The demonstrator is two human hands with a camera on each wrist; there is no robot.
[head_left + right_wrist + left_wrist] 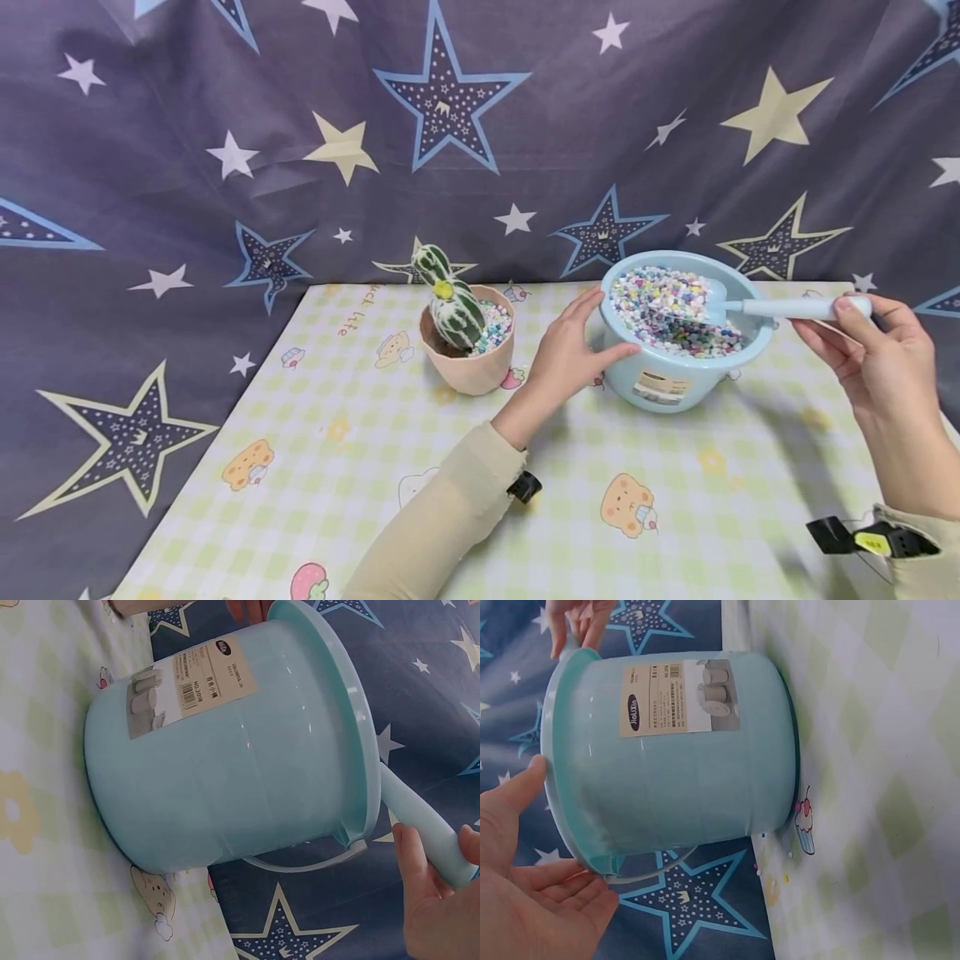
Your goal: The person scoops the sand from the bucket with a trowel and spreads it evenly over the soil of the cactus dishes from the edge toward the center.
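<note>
A light-blue bucket [697, 387] stands on the table, holding many small multicoloured beads [660, 287]. My left hand [566, 354] spreads its thumb and fingers along the bucket's left rim, touching it; the left wrist view shows the hand [547, 877] at that rim too. Between thumb and fingers, my right hand [892, 358] grips the handle end of a light-blue scoop [787, 307]. The scoop lies across the right rim, its blade among the beads with beads heaped on it. From the side, the right wrist view shows the scoop handle [424, 817] sticking out past the rim.
A potted cactus [453, 321] with a yellow spot stands left of the bucket, in a pink pot [468, 375] partly filled with coloured beads. A checked cloth [300, 500] covers the table. Behind hangs a dark star-patterned curtain [300, 75]. Several loose beads lie near the bucket's base.
</note>
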